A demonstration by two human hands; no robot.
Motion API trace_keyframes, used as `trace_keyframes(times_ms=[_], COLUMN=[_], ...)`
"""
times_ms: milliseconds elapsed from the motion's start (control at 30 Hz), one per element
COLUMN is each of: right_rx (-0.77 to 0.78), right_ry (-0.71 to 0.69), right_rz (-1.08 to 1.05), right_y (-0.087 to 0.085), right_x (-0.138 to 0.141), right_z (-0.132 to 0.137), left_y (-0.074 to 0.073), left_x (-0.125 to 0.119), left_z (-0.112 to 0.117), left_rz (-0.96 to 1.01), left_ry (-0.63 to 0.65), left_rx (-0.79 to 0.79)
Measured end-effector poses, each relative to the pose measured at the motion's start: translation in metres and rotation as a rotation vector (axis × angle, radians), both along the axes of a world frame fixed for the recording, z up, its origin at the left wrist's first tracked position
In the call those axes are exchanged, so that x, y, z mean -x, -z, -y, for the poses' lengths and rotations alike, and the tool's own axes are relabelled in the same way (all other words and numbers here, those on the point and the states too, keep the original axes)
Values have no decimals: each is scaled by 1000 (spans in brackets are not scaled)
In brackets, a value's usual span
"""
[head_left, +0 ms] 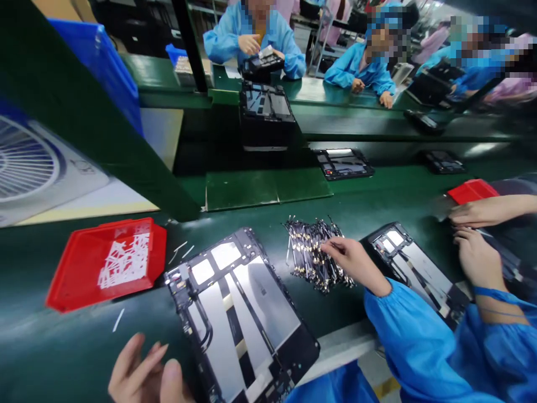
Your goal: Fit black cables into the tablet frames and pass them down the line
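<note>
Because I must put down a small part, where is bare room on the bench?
Bare: bench left of the left hand, nearer than the red tray; also between cable pile and the device beyond. Crowded: around the right hand.

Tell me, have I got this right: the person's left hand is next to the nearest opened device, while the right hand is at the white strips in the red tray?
Not quite: the right hand is at the pile of thin black parts, not the white strips in the red tray. The head view shows this. The left hand is indeed next to the nearest opened device.
</note>
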State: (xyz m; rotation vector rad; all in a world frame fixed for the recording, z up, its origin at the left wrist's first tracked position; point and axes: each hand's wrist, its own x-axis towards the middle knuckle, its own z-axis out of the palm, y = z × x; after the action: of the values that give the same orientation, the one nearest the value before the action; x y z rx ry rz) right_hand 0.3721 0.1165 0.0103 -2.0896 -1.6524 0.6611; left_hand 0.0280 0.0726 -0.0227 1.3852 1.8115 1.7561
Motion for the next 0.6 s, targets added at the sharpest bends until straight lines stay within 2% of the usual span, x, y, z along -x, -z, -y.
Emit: trace_keyframes(times_ms=[67, 133, 200, 267, 333, 400, 467, 600], right_rx=[-83, -217, -370, -447, -435, -403, -366, -287], right_ry=[60, 143, 162, 50, -107, -198, -242, -402], right_rz=[7, 20, -18, -136, -279, -378, -404, -378], right_y=[-18, -40, -62, -80, -90, -93, -91, -78], right_x=[9, 30, 60, 93, 122, 142, 153, 165], right_z=[8, 18, 30, 42, 51, 58, 62, 73], left_y=[-16, -33, -46, -53, -57, -59, -61, -66], left_x=[3, 5, 4, 0, -6, -11, -13, -6], left_z=[4, 9, 13, 17, 21, 25, 29, 38], left_rz=[5, 0, -87, -263, -379, -366, -280, -209], left_ry=[97, 311, 563, 791, 928, 1000, 1033, 1011], left_rx=[34, 82, 95, 106, 95, 93, 155, 334])
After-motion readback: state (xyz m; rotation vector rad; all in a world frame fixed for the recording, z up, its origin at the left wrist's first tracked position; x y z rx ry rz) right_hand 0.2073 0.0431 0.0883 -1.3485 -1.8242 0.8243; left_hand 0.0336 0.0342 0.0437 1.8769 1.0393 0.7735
